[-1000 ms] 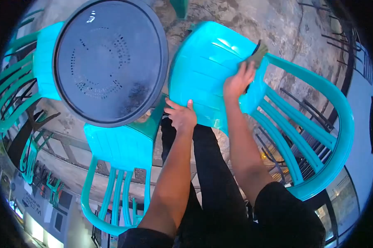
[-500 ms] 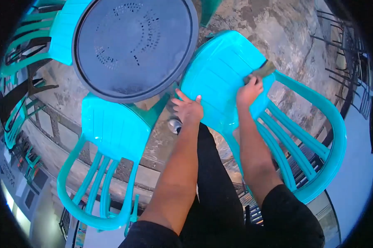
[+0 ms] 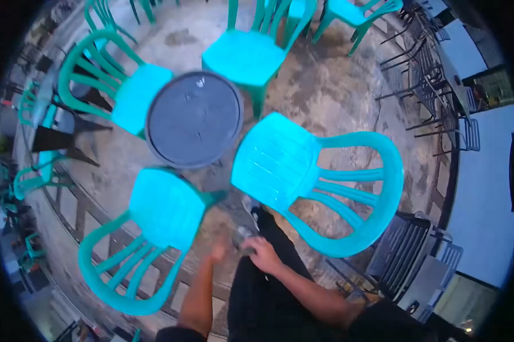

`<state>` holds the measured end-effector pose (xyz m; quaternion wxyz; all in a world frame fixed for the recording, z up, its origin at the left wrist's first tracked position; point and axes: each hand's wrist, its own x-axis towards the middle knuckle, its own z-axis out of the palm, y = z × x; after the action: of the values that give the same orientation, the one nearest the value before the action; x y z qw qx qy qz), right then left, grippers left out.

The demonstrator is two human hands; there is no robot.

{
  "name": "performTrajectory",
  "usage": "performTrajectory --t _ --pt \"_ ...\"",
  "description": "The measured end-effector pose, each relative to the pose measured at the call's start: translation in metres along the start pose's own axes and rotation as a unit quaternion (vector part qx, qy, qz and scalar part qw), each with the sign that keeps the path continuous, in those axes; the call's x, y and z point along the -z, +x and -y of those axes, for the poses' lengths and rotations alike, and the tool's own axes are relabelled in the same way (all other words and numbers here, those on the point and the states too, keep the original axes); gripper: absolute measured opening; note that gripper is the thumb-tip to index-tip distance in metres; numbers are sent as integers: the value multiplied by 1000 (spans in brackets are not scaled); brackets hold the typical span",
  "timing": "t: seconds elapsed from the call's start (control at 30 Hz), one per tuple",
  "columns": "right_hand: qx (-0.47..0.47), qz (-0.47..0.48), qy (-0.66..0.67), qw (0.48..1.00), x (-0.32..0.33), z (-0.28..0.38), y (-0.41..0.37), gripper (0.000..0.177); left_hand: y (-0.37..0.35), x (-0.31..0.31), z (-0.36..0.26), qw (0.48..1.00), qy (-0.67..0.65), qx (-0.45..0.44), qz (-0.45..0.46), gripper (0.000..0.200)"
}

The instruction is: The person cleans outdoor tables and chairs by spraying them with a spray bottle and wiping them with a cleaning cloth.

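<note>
My right hand (image 3: 263, 255) is in front of my dark trousers, its fingers closed on a crumpled greyish cloth (image 3: 245, 233), only part of which shows. Just left of it, my left hand (image 3: 219, 249) is smeared by motion, so its fingers do not read clearly. Both hands are low, between two turquoise plastic chairs. The right chair (image 3: 277, 162) has a shiny, wet-looking seat, and the left chair (image 3: 167, 208) faces the table. Neither hand touches a chair. Beyond them stands a round dark grey table (image 3: 195, 119) with some light marks on its top.
More turquoise chairs stand around the table: one at the back left (image 3: 140, 94) and one at the back (image 3: 242, 57). Dark metal-framed chairs (image 3: 425, 85) line the right side. A slatted dark seat (image 3: 399, 245) is at lower right. The concrete floor (image 3: 331, 91) is stained.
My right hand has left the right chair's seat with the cloth and come down before my body. My left hand has left that seat's edge. The view has moved back, showing more chairs.
</note>
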<state>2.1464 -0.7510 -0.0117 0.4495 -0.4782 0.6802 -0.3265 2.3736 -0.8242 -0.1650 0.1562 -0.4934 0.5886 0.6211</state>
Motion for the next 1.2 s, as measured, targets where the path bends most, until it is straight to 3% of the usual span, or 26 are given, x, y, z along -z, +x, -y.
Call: performTrajectory --t 0.07,0.17,0.23,0.3,0.33,0.4,0.43,0.47,0.5,0.57,0.67,0.77,0.8,0.87,0.97,1.07,1.1,1.13,1.2 --pt "6 65 65 996 42 36 -45 39 -83 -55 60 971 -181 114 103 56" --pt "-44 137 103 984 125 79 -94 46 -175 -122 117 816 -445 330 168 64" --pt "-90 122 190 970 178 86 -115 46 -236 -101 2 797 -510 301 119 73" --pt "-139 32 242 960 231 90 -123 58 -218 -112 17 832 -480 258 99 66" --pt "-122 -40 233 964 257 90 -125 49 -213 -118 17 848 -465 241 86 63" --pt "-99 -167 316 929 306 98 -121 48 -206 -110 -38 884 -405 224 70 69" --pt "-71 -213 363 904 331 70 -124 48 -205 -100 -75 900 -375 216 60 73" --pt "-61 -273 353 893 355 93 -119 48 -207 -89 -109 913 -362 183 51 84" --pt "-52 -320 408 854 380 94 -114 48 -198 -87 -126 903 -391 169 46 87" --pt "-14 -325 473 819 435 67 -103 46 -182 -88 -154 882 -449 139 35 92" --pt "-84 -414 536 731 514 25 -69 43 -149 -143 -165 881 -459 110 -36 82" --pt "-21 -363 522 772 594 -89 -42 40 -141 -214 -197 848 -509 128 -80 80" --pt "-44 -354 523 774 618 -111 -41 37 -147 -236 -214 824 -540 140 -100 79" --pt "-53 -359 516 776 647 -106 -38 29 -154 -269 -262 778 -596 155 -129 79" --pt "-222 -483 490 691 674 -158 -36 27 -168 -307 -314 728 -645 164 -164 78" --pt "-128 -270 524 797 671 -214 -53 33 -175 -336 -349 690 -680 158 -193 77" --pt "-35 -91 538 837 673 -242 -52 37 -177 -345 -357 679 -688 155 -202 76" --pt "-104 -167 495 847 658 -261 -45 38 -180 -355 -363 670 -696 152 -209 76" --pt "-135 -201 452 858 634 -253 -49 39 -183 -370 -372 653 -710 145 -221 75"
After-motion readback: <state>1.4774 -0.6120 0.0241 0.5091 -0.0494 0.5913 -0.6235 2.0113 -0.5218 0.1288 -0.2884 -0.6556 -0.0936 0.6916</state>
